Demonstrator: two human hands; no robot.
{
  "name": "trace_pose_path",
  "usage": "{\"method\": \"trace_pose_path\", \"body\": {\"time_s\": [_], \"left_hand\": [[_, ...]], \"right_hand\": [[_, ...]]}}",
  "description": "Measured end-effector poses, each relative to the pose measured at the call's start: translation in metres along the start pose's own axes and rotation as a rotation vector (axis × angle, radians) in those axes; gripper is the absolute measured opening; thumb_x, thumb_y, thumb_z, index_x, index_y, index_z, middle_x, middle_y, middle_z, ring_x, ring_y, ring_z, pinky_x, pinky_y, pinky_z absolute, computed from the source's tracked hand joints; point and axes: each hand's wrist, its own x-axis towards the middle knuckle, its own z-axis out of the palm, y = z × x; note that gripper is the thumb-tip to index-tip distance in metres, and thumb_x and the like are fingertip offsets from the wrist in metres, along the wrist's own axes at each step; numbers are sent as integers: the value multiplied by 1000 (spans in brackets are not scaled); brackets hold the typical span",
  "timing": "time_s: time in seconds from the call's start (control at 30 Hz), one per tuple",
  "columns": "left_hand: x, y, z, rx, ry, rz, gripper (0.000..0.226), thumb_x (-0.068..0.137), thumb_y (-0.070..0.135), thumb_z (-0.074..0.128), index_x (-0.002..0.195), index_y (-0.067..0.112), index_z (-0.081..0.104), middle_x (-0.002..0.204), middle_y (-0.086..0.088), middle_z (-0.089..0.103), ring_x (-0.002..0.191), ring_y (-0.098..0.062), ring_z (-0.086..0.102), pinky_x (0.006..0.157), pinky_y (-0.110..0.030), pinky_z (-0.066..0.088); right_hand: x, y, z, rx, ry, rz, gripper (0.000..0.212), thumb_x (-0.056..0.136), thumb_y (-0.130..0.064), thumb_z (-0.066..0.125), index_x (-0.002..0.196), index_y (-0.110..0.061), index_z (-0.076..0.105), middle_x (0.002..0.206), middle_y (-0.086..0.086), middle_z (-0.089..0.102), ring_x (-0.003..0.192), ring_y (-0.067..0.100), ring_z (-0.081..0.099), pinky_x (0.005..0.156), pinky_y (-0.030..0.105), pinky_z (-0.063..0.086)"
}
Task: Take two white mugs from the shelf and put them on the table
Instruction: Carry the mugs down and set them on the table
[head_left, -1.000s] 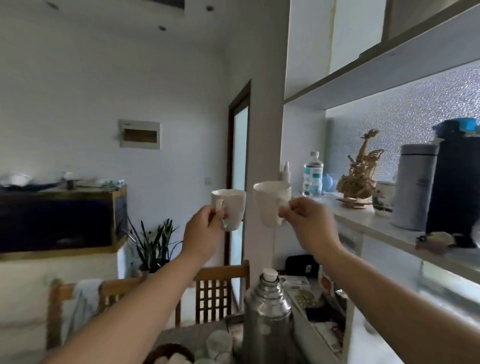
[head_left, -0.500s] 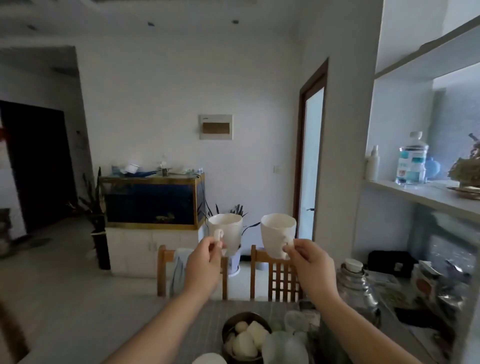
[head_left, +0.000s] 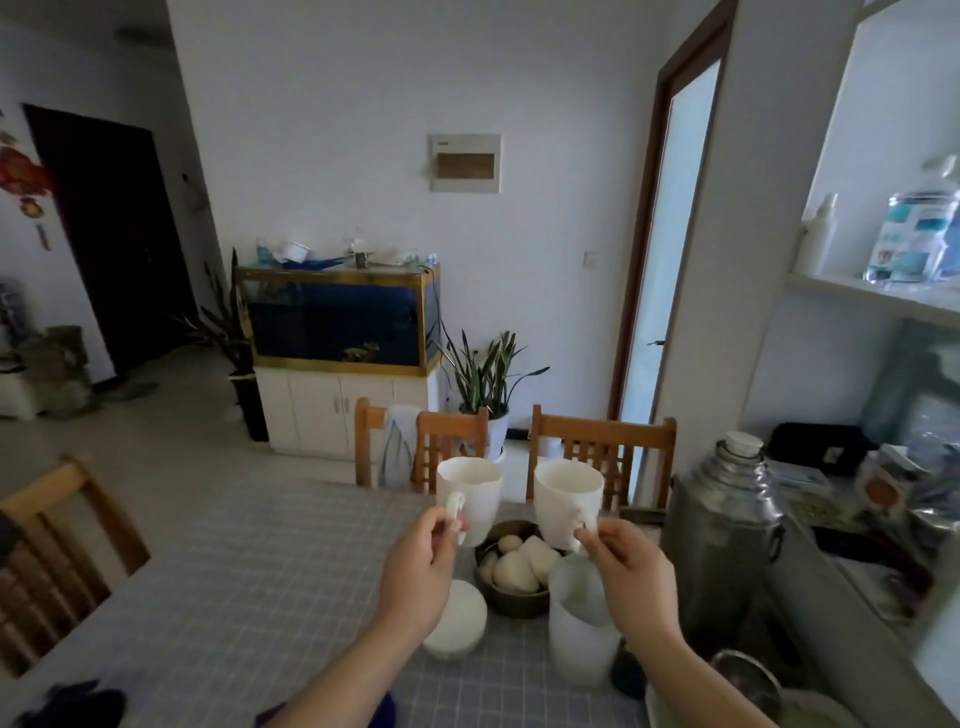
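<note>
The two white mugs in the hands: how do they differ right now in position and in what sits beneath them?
The left mug is held by the left hand, its handle facing the camera; the right mug, in the right hand, has its handle lower right. The left mug hangs over the bowl's left rim and the table; the right mug hangs over the bowl. Both are white, upright, pinched by the handle.

Dim daylight, edges warped, perhaps slightly soft.
</note>
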Motion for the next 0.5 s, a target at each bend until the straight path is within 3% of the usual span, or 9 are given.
{"method": "trace_pose_path", "body": {"time_s": [0.2, 0.4, 0.5], "left_hand": [[-46, -40, 23, 5, -70, -121, 13, 91, 28, 49, 101, 28, 58, 101, 13, 67, 91, 0, 60, 76, -22, 48], [-102, -71, 43, -12, -155, -219, 14, 93, 25, 49, 100, 21, 60, 97, 8, 68, 78, -5, 62, 66, -23, 49], [-115, -76, 48, -17, -152, -255, 12, 93, 23, 48, 96, 19, 60, 93, 6, 68, 77, -8, 63, 67, -28, 51]], "right_hand": [[-39, 49, 9, -25, -29, 138, 18, 88, -26, 66, 71, -34, 63, 69, -5, 69, 66, 7, 64, 60, 25, 48], [-96, 90, 17, -61, -63, 209, 16, 87, -30, 66, 72, -35, 64, 65, -10, 68, 60, 0, 61, 48, 16, 40], [-116, 103, 18, -33, -88, 245, 13, 87, -26, 66, 76, -32, 66, 67, -6, 68, 60, 4, 60, 53, 19, 42]]}}
